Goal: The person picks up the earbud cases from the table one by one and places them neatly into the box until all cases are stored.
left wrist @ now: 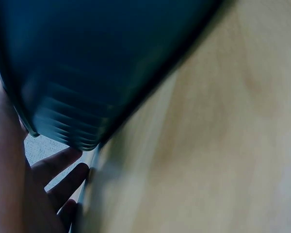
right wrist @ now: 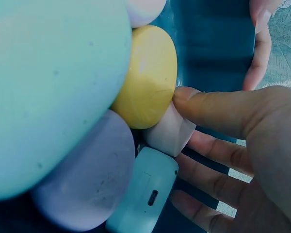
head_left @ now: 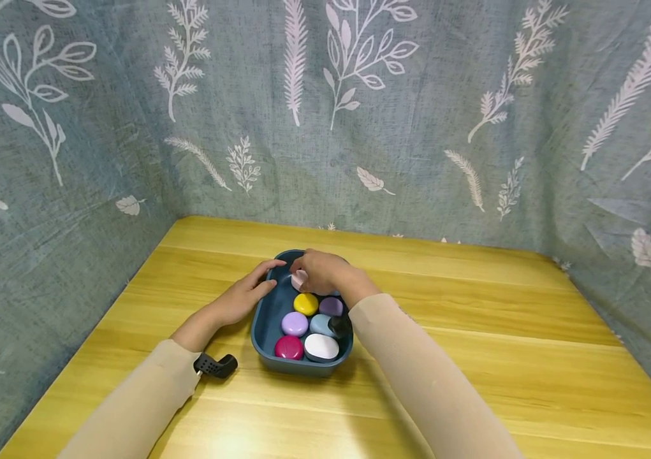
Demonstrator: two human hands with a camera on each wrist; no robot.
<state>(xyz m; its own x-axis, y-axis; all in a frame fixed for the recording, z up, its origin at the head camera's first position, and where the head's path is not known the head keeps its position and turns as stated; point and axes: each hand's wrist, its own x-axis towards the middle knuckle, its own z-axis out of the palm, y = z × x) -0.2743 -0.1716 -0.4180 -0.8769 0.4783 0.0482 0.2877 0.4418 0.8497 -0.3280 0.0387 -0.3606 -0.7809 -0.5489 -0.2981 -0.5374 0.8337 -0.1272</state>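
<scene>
My right hand (head_left: 325,271) reaches into a dark blue basket (head_left: 257,344). Its thumb and fingers pinch a pale pink earbud case (right wrist: 169,128) near the far end. Against that case lies a yellow earbud case (head_left: 305,304), with a light blue case (right wrist: 148,187) showing its charging slot beside it. My left hand (head_left: 239,298) holds the basket's left rim, thumb and forefinger over the edge; in the left wrist view other fingers (left wrist: 68,187) spread by the outer wall.
Also in the basket are lilac (head_left: 294,324), purple (head_left: 331,306), grey-blue (head_left: 321,325), magenta (head_left: 289,348) and white (head_left: 321,347) cases. The basket stands on a wooden table (head_left: 474,319). A leaf-patterned curtain (head_left: 314,159) hangs behind and at both sides.
</scene>
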